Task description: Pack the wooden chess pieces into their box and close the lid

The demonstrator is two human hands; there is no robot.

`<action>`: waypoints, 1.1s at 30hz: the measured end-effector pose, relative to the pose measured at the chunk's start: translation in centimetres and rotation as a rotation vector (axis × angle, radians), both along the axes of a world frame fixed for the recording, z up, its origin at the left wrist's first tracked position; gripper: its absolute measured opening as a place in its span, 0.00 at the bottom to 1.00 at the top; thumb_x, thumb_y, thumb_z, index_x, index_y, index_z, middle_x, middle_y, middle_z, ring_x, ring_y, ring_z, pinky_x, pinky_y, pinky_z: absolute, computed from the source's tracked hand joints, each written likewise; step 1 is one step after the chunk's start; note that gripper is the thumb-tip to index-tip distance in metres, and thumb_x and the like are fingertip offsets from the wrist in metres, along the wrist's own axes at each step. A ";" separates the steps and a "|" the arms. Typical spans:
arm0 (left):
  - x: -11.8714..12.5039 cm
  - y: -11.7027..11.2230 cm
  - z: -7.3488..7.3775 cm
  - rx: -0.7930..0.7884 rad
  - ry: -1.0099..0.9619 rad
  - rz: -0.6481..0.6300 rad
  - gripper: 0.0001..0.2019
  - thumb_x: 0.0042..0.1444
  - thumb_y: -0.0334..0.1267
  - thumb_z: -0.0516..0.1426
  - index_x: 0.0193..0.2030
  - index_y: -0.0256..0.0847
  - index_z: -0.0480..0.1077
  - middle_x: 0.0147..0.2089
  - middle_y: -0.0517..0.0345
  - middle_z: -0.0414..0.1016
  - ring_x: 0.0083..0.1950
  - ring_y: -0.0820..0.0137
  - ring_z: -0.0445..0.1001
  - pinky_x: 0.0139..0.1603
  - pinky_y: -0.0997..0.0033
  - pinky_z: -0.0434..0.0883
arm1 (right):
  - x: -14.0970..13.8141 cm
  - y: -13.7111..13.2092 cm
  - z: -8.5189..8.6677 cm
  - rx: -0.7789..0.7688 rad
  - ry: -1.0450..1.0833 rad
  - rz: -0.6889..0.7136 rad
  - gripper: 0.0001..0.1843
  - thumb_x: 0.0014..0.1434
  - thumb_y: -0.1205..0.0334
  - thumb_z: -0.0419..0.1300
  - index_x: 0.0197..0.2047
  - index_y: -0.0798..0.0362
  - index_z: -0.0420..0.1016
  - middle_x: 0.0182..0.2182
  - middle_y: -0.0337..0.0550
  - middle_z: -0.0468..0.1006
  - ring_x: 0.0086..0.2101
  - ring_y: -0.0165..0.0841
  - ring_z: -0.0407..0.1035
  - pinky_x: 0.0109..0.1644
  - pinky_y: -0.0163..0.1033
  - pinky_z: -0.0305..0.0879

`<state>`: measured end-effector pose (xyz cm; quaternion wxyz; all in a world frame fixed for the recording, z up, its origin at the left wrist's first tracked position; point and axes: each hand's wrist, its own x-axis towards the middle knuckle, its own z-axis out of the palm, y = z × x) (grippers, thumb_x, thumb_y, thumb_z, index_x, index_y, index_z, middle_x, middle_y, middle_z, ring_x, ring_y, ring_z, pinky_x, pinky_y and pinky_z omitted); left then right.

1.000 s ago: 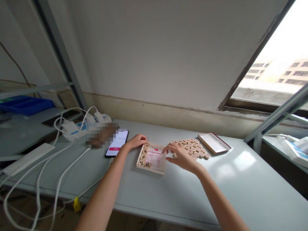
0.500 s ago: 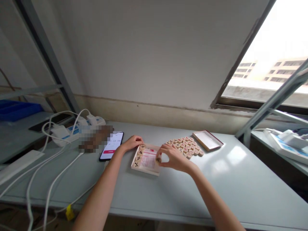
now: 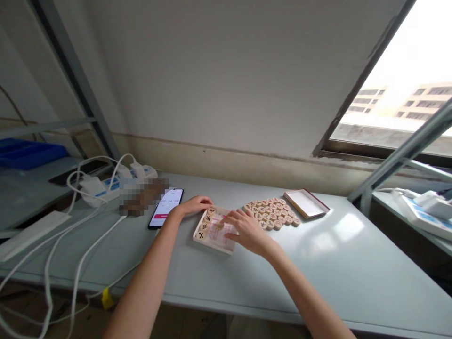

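Observation:
A shallow white box [image 3: 215, 247] lies on the table with a column of several round wooden Chinese chess pieces [image 3: 205, 226] along its left side, black characters facing up. My left hand [image 3: 196, 205] is at the box's far left corner, fingers bent and together against its edge. Over the box's right part is my right hand [image 3: 247, 229], its fingertips and thumb at a wooden Chinese chess piece [image 3: 220, 226] above the box's floor. Beyond this hand, many more Chinese chess pieces [image 3: 273, 212] lie face up in tight rows, some partly covered by the hand.
A box lid [image 3: 307, 203] with a dark red edge lies open side up at the back right. Left of my left hand is a phone [image 3: 165, 210] showing a timer. Power strips [image 3: 116, 184] and white cables [image 3: 52, 268] take up the table's left side.
My right hand has moved left over the box, carrying the Chinese chess piece from the right edge toward the column. My left hand stays at the corner. The view has shifted slightly.

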<state>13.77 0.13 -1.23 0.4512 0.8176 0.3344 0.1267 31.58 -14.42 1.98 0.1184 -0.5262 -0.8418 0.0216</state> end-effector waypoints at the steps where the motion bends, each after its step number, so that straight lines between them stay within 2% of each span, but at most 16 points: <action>1: 0.0 0.0 0.0 0.003 -0.002 0.000 0.14 0.42 0.41 0.51 0.33 0.34 0.68 0.34 0.55 0.71 0.38 0.67 0.67 0.40 0.72 0.62 | -0.9 0.5 0.0 0.016 -0.043 0.002 0.14 0.52 0.57 0.57 0.43 0.49 0.68 0.40 0.44 0.69 0.41 0.37 0.61 0.45 0.43 0.54; 4: 0.0 0.1 -0.1 0.021 -0.014 -0.005 0.13 0.42 0.40 0.51 0.32 0.34 0.68 0.33 0.55 0.71 0.38 0.67 0.66 0.40 0.72 0.62 | -2.5 1.7 -0.2 0.033 -0.140 -0.020 0.09 0.53 0.61 0.56 0.39 0.52 0.70 0.39 0.47 0.68 0.41 0.38 0.61 0.42 0.43 0.56; 7: -0.2 0.2 0.0 0.027 -0.006 -0.013 0.12 0.43 0.41 0.52 0.31 0.34 0.68 0.32 0.56 0.71 0.37 0.68 0.66 0.39 0.72 0.62 | -2.6 2.3 -0.3 -0.020 -0.125 -0.031 0.06 0.53 0.65 0.56 0.35 0.55 0.71 0.38 0.48 0.68 0.38 0.35 0.64 0.39 0.39 0.59; 9: -0.5 0.4 0.2 0.007 0.006 -0.030 0.12 0.43 0.41 0.53 0.30 0.34 0.68 0.31 0.57 0.70 0.35 0.68 0.66 0.37 0.73 0.62 | -1.9 2.5 -0.3 -0.071 -0.001 -0.004 0.05 0.52 0.66 0.56 0.34 0.56 0.70 0.36 0.46 0.68 0.33 0.30 0.65 0.36 0.35 0.61; 12: -1.0 0.5 0.4 -0.058 0.013 -0.076 0.13 0.42 0.43 0.54 0.30 0.34 0.68 0.30 0.57 0.70 0.34 0.69 0.67 0.36 0.73 0.62 | 0.0 2.9 0.1 -0.088 0.298 0.035 0.06 0.50 0.66 0.58 0.34 0.55 0.69 0.37 0.43 0.67 0.30 0.25 0.66 0.35 0.31 0.62; 14: -1.2 0.6 0.4 -0.105 0.006 -0.101 0.14 0.42 0.44 0.55 0.30 0.34 0.68 0.30 0.57 0.70 0.34 0.70 0.67 0.35 0.73 0.62 | 1.4 3.6 0.5 -0.082 0.462 0.022 0.07 0.49 0.64 0.59 0.34 0.54 0.68 0.36 0.41 0.69 0.30 0.25 0.66 0.35 0.31 0.63; 17: -1.4 0.8 0.1 -0.145 -0.010 -0.111 0.14 0.41 0.44 0.56 0.31 0.34 0.68 0.31 0.57 0.71 0.33 0.70 0.67 0.35 0.74 0.62 | 3.3 4.7 0.5 -0.108 0.553 -0.047 0.07 0.50 0.65 0.57 0.35 0.54 0.68 0.28 0.38 0.72 0.29 0.26 0.68 0.34 0.32 0.64; 19: -1.4 0.9 -0.1 -0.151 -0.009 -0.104 0.14 0.41 0.44 0.56 0.31 0.34 0.68 0.31 0.57 0.71 0.33 0.71 0.67 0.35 0.74 0.62 | 4.1 5.3 0.2 -0.122 0.534 -0.081 0.11 0.50 0.69 0.55 0.39 0.53 0.68 0.26 0.37 0.72 0.29 0.27 0.68 0.34 0.33 0.64; 22: -1.3 0.9 -0.2 -0.149 -0.007 -0.096 0.13 0.41 0.43 0.56 0.30 0.34 0.68 0.30 0.57 0.70 0.32 0.71 0.67 0.34 0.74 0.62 | 4.5 5.3 -0.5 -0.118 0.433 -0.067 0.16 0.51 0.71 0.53 0.44 0.51 0.68 0.33 0.41 0.73 0.30 0.26 0.68 0.36 0.33 0.64; 27: -1.2 0.8 0.0 -0.149 0.002 -0.085 0.12 0.41 0.41 0.55 0.30 0.34 0.68 0.29 0.58 0.70 0.32 0.72 0.66 0.33 0.74 0.61 | 4.4 5.5 -1.3 0.050 0.152 -0.082 0.20 0.53 0.68 0.52 0.50 0.47 0.65 0.47 0.46 0.66 0.46 0.35 0.62 0.48 0.44 0.59; 30: -1.1 0.7 0.0 -0.155 0.014 -0.061 0.11 0.41 0.40 0.55 0.29 0.34 0.67 0.28 0.59 0.69 0.30 0.72 0.65 0.32 0.75 0.60 | 4.9 7.5 -1.4 0.127 0.025 -0.158 0.25 0.54 0.64 0.53 0.56 0.47 0.58 0.54 0.48 0.60 0.52 0.41 0.54 0.52 0.50 0.53; 33: -1.0 0.5 0.0 -0.151 0.004 -0.048 0.10 0.41 0.40 0.55 0.28 0.34 0.67 0.27 0.59 0.69 0.30 0.73 0.65 0.31 0.75 0.60 | 5.7 10.6 -1.7 0.034 0.006 -0.218 0.26 0.55 0.61 0.52 0.58 0.51 0.54 0.57 0.51 0.54 0.55 0.41 0.50 0.54 0.51 0.50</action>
